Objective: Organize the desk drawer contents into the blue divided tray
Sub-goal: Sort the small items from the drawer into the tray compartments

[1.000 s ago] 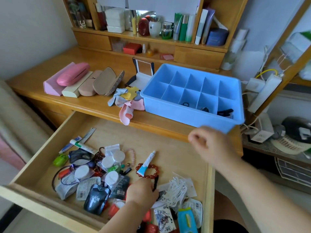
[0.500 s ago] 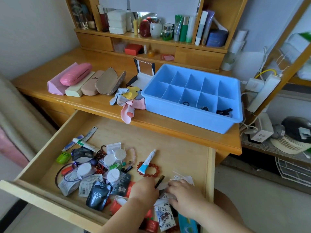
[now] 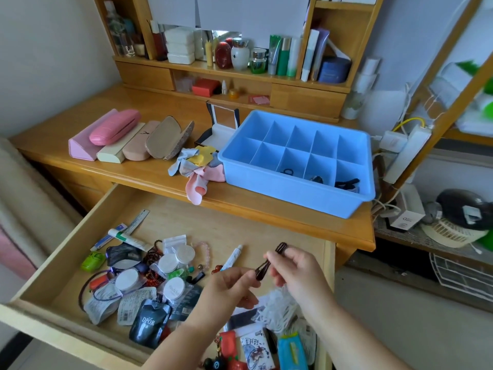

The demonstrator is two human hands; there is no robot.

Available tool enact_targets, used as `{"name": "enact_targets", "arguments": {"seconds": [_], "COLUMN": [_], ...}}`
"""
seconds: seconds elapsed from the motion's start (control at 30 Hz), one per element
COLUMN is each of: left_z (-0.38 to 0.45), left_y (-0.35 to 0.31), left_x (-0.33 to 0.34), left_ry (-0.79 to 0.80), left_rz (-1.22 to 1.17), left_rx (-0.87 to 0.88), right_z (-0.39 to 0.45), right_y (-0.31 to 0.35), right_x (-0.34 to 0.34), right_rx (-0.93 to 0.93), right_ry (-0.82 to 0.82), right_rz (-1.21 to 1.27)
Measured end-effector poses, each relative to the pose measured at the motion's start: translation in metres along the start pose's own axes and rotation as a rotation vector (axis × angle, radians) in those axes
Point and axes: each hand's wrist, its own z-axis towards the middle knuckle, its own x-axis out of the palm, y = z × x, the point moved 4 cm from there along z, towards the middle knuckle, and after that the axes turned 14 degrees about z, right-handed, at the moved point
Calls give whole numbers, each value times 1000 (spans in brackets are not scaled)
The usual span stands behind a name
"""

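Observation:
The blue divided tray (image 3: 288,193) stands on the desk's right side, with small dark items in three front compartments. Below it the open wooden drawer (image 3: 66,252) holds a jumble of tubes, round white tins, sachets and bead bracelets. Above the drawer's right part, my left hand (image 3: 226,287) pinches a dark brown hair clip (image 3: 261,269) by its lower end. My right hand (image 3: 298,268) pinches another dark brown hair clip (image 3: 281,247) at its top. The two clips nearly touch.
Several glasses cases (image 3: 117,137) lie on the desk's left, with crumpled cloths (image 3: 197,166) beside the tray. A shelf unit with bottles (image 3: 240,57) rises at the back. A power strip (image 3: 405,153) and a wire rack stand to the right.
Both hands have risen out of the drawer's front right corner. Each now pinches a dark hair clip above the drawer.

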Motion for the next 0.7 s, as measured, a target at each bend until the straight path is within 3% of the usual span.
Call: {"name": "enact_targets", "arguments": {"seconds": [0.07, 0.17, 0.23, 0.3, 0.4, 0.47, 0.53, 0.63, 0.7], "left_z": [5, 6, 5, 6, 7, 8, 12, 17, 20], "left_y": [4, 17, 26, 34, 45, 50, 54, 55, 56], "left_x": [-2, -5, -8, -10, -13, -14, -9, 8, 17], "left_ry": [-76, -141, -145, -141, -152, -142, -71, 75, 128], "left_rz": [61, 256, 348, 404, 481, 563, 750, 1100, 1225], "left_rx": [-17, -44, -55, -59, -65, -59, -31, 35, 8], "right_z": [5, 21, 44, 71, 100, 105, 97, 60, 36], "right_y": [50, 118, 130, 124, 106, 101, 100, 90, 66], "right_x": [-26, -73, -97, -109, -108, -105, -106, -97, -75], "right_rx": [-348, -862, -863, -618, -248, -156, -331, -848, -999], "right_ry": [-166, -495, -553, -503, -328, -260, -314, -422, -302], "right_rz": [-178, -751, -1073, -1230, -1330, -1312, -1219, -1106, -1037]}}
